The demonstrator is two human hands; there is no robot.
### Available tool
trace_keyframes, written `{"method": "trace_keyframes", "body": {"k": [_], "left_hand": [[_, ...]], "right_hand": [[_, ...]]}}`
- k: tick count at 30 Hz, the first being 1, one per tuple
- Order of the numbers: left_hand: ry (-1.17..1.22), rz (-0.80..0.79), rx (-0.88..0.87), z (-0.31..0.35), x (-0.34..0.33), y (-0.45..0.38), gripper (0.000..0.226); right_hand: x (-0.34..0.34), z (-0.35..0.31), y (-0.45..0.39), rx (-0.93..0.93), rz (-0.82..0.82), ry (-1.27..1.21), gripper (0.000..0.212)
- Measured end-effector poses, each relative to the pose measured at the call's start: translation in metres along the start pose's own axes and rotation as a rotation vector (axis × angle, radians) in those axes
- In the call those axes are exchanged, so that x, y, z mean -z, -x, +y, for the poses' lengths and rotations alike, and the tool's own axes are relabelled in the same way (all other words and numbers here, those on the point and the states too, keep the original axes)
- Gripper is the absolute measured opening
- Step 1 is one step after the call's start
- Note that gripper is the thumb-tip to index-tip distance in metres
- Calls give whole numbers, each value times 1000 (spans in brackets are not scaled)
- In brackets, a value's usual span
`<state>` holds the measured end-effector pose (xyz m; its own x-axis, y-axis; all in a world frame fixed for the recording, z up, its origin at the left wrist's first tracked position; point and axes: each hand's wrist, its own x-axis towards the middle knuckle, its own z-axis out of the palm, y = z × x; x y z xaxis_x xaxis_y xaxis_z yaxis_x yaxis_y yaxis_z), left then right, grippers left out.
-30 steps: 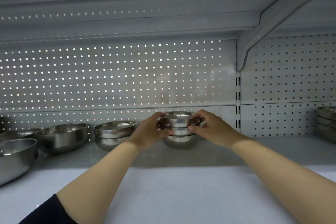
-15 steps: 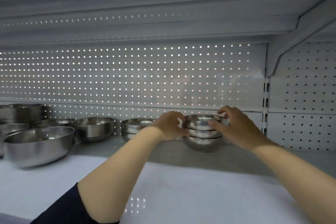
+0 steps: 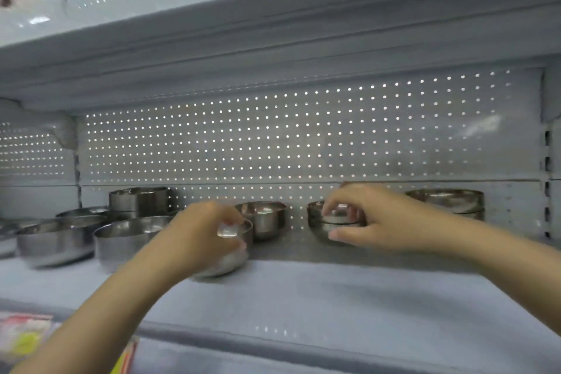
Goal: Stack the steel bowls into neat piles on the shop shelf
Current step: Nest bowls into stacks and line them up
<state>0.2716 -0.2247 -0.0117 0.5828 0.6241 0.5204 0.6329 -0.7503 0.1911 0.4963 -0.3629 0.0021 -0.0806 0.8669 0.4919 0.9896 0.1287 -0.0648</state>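
Against the view half a second ago, I am seeing the hands split apart: both were cupping one pile of bowls then, and now each is working on its own. The view has also swung left and upward, so more bowls are showing at the left and the frame is smeared with motion blur.

Counting from the left along the shop shelf (image 3: 349,291), I am making out two wide bowls (image 3: 54,238) at the front with a tall steel pot (image 3: 138,200) and some flatter rims behind them, too blurred to number. Then the small bowl (image 3: 232,247) under the left hand, one deeper bowl (image 3: 264,218) just behind it, the middle pile (image 3: 326,222) of what looks like two or three nested bowls, and a further pile (image 3: 446,200) of two or three against the back panel (image 3: 273,143).

The left hand (image 3: 202,237) is curling over the small bowl, fingers hooking on its rim and thumb down its near side; the bowl is sitting on the shelf near the front. The right hand (image 3: 370,217) is gripping the middle pile, fingers bending over the top rim and the thumb pressing the lower bowl's wall. That pile is standing on the shelf, well apart from the small bowl.
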Motion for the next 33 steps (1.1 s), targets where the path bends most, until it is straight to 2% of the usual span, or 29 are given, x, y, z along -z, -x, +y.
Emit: {"method": "trace_keyframes", "body": {"k": [5,13,19,24,27,29,33], "left_hand": [[-33,-74,-56,-75,8,1,29],[89,-130,-239,-119,-15,-12,6],[182,-150,-280,-123,-16,-18,10],[259,-63,-342,-105,11,-47,13],[412,-10,-222,-87,21,-91,10],[449,17,-163,-78,17,-120,10],[442,-4,-162,-73,-14,-155,27]], "right_hand": [[-56,-67,-51,-7,11,-113,28],[-104,-98,-83,-81,-65,-55,38],[-104,-97,-87,-103,-65,-80,10],[-69,-85,-105,-122,90,-99,6],[-48,-69,-128,-184,240,-95,6],[-42,-56,-147,-241,276,-123,11],[-55,-29,-173,-303,315,-124,15]]}}
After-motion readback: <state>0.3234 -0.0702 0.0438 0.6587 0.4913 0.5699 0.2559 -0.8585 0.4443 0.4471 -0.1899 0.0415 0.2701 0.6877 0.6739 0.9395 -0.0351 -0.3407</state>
